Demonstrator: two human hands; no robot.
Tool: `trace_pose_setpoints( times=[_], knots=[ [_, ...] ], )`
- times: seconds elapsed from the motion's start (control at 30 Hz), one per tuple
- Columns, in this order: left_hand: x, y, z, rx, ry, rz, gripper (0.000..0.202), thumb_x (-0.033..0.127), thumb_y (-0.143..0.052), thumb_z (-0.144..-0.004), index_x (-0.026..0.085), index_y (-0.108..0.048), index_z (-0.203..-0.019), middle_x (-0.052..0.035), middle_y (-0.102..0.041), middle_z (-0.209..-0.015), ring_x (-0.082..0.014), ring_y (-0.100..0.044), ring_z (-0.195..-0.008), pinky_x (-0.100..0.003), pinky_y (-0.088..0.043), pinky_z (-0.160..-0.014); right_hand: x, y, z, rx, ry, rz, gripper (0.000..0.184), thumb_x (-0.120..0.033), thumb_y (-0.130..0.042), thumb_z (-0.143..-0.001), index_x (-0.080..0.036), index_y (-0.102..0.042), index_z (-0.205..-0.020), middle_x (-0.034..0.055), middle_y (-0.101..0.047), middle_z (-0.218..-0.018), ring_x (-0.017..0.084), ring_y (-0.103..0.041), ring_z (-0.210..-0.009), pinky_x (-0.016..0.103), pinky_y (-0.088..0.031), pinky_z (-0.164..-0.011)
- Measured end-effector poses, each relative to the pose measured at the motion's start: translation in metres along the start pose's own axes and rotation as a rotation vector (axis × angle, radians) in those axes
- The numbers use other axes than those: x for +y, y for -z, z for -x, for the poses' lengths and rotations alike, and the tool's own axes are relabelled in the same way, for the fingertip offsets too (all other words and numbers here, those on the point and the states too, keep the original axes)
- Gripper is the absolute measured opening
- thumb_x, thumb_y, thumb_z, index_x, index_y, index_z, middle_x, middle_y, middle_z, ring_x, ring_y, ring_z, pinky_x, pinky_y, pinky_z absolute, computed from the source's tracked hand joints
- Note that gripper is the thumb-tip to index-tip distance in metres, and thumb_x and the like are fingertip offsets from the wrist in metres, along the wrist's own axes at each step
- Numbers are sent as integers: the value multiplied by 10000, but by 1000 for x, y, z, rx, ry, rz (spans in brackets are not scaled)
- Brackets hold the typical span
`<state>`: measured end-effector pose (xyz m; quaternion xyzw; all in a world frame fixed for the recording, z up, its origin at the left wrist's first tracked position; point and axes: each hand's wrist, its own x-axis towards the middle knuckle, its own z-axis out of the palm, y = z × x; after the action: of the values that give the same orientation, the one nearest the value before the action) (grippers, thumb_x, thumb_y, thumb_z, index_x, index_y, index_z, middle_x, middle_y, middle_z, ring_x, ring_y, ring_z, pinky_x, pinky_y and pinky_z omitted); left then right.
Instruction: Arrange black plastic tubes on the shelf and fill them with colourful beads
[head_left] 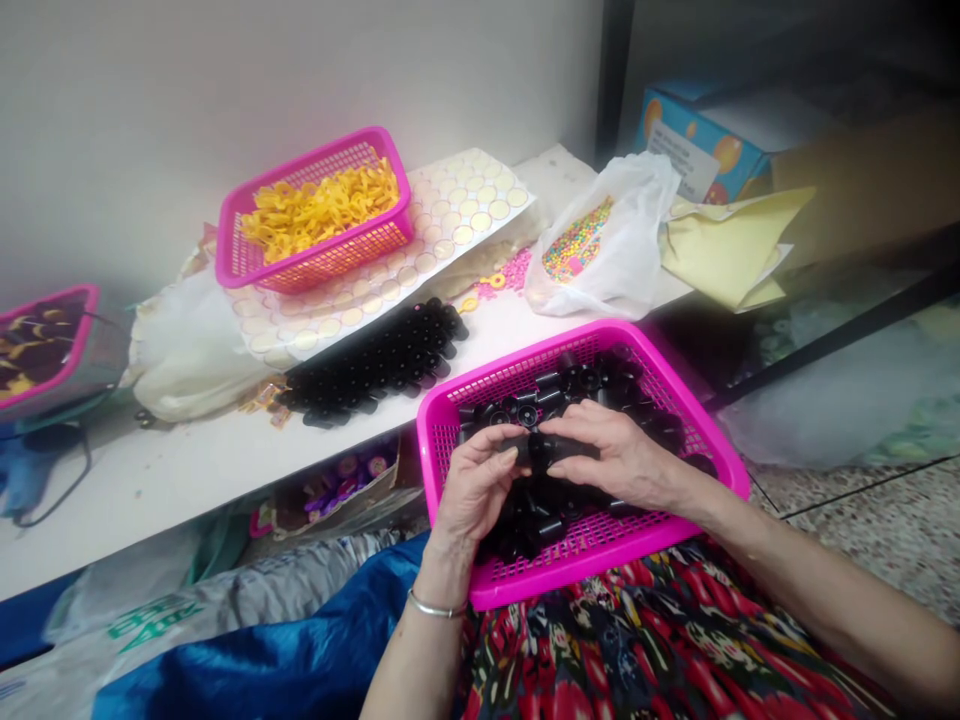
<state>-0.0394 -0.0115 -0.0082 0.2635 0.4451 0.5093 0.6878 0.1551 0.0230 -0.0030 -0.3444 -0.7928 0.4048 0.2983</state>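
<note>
A pink basket (pixel 667 365) rests on my lap and holds several small black plastic cylinders (pixel 555 385). Over it, my left hand (pixel 472 490) and my right hand (pixel 615 455) meet, both pinched round a short black piece (pixel 541 447) held between their fingertips. A silver bangle (pixel 435 606) sits on my left wrist. On the white table, a block of black cylinders (pixel 382 362) stands packed together in rows.
Another pink basket (pixel 247 262) of yellow rings sits on a sheet of round stickers (pixel 450 225). A white bag of coloured beads (pixel 600 245), yellow paper (pixel 727 250), a blue box (pixel 705 125) and a third pink basket (pixel 56 380) at far left surround the table.
</note>
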Motion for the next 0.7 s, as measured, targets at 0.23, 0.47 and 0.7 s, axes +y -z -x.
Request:
trace_pose_setpoints(
  times=[0.23, 0.47, 0.7],
  knots=[
    [-1, 3, 1, 25, -29, -178, 271, 177, -769, -629, 166, -721, -896, -30, -707, -778, -104, -609, -602, -215, -503, -589, -3, -1, 0, -51, 5, 105, 247, -258, -602, -814, -188, -632, -1049, 26, -566, -793, 173, -486, -803, 299, -408, -733],
    [4, -2, 9, -139, 48, -428, 323, 229, -744, -675, 186, -717, -993, -50, -714, -937, -176, -636, -799, -265, -490, -749, -2, -16, 8, -22, -273, -259, 557, -227, -768, -624, -244, -500, -1111, -55, -526, -731, 107, -483, -590, 226, -410, -526],
    [37, 4, 19, -421, 82, -765, 451, 242, -724, -689, 215, -653, -1134, -14, -680, -870, -159, -590, -746, -233, -454, -663, -11, -46, 13, 9, -218, -365, 428, -182, -759, -632, -244, -550, -1000, -58, -480, -649, 114, -510, -581, 257, -472, -564]
  ],
)
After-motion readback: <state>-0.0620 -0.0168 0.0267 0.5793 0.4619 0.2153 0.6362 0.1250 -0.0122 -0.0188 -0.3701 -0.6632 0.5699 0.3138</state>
